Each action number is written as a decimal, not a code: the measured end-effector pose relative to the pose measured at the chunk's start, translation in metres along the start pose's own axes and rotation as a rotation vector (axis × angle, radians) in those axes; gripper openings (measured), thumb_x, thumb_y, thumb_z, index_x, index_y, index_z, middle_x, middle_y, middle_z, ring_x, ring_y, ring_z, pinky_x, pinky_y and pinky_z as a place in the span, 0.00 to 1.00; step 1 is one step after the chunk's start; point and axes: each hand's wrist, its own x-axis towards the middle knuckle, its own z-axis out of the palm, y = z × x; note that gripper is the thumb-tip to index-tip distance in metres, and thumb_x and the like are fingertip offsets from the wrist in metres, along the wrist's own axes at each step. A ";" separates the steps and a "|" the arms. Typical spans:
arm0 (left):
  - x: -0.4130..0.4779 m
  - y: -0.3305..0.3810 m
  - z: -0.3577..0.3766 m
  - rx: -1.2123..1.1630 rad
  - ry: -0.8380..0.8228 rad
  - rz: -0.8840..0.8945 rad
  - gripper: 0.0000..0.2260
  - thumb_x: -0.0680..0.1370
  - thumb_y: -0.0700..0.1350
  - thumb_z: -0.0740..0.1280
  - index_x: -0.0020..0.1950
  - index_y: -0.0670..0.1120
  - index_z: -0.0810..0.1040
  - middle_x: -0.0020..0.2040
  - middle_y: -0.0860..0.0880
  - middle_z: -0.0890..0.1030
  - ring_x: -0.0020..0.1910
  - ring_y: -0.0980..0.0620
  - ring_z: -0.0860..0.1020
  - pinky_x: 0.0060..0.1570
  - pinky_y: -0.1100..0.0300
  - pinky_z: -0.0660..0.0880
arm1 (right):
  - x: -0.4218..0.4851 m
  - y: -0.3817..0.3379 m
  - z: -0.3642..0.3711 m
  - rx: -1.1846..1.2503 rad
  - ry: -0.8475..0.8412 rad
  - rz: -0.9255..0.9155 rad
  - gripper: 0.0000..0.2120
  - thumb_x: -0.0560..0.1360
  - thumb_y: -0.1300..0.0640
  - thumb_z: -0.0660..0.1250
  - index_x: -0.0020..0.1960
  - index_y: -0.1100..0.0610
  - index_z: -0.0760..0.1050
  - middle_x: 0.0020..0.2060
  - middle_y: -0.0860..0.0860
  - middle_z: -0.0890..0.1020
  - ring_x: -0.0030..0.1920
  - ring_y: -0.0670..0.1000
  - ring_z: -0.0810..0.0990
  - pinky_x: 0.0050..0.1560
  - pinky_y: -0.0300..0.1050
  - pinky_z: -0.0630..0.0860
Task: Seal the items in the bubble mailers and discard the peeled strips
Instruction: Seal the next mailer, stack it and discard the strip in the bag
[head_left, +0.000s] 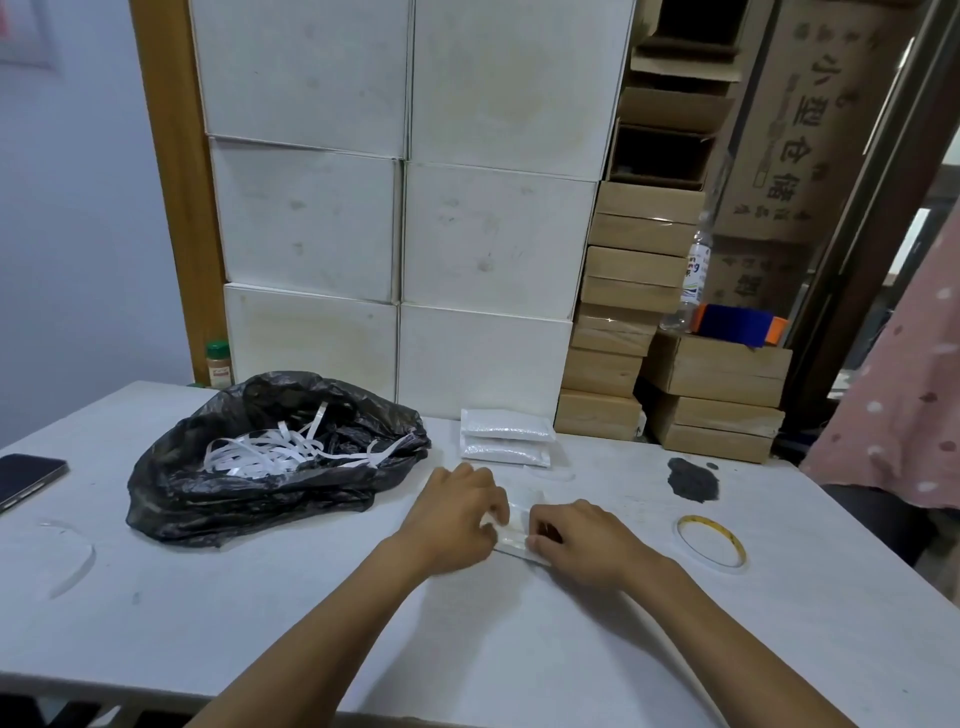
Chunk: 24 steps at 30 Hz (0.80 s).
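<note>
A small white bubble mailer (517, 525) lies flat on the table's middle, mostly hidden under my hands. My left hand (457, 514) presses on its left end with fingers curled at the flap. My right hand (582, 543) pinches its right end near the front edge. Two sealed white bubble mailers (505, 439) are stacked just behind, against the boxes. A black plastic bag (270, 462) to the left lies open with several white peeled strips (270, 452) inside.
A roll of thin double-sided tape (710, 543) lies to the right, a dark stain (693, 480) behind it. A phone (26, 480) rests at the left edge. White boxes (400, 234) and brown cartons (675, 364) wall the back. A person in pink dotted cloth (904, 395) stands right.
</note>
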 end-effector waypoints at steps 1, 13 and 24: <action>0.002 0.005 0.001 -0.089 -0.007 -0.092 0.05 0.74 0.51 0.65 0.47 0.55 0.79 0.49 0.56 0.77 0.55 0.52 0.72 0.52 0.57 0.63 | 0.001 0.000 0.000 0.006 -0.001 0.012 0.07 0.76 0.48 0.60 0.42 0.49 0.71 0.38 0.47 0.78 0.41 0.50 0.74 0.37 0.44 0.67; 0.016 0.011 0.009 -0.216 -0.103 -0.328 0.15 0.67 0.62 0.72 0.37 0.54 0.74 0.45 0.54 0.79 0.51 0.53 0.73 0.53 0.54 0.65 | -0.005 0.014 0.011 -0.066 0.110 -0.022 0.07 0.76 0.48 0.59 0.47 0.49 0.73 0.41 0.48 0.81 0.43 0.52 0.76 0.43 0.49 0.73; 0.018 0.013 0.016 -0.159 -0.170 -0.311 0.14 0.72 0.61 0.69 0.43 0.52 0.71 0.50 0.51 0.76 0.57 0.48 0.69 0.59 0.51 0.64 | -0.005 0.017 0.037 -0.242 0.350 -0.191 0.07 0.79 0.54 0.57 0.48 0.56 0.71 0.39 0.52 0.81 0.43 0.56 0.78 0.43 0.42 0.64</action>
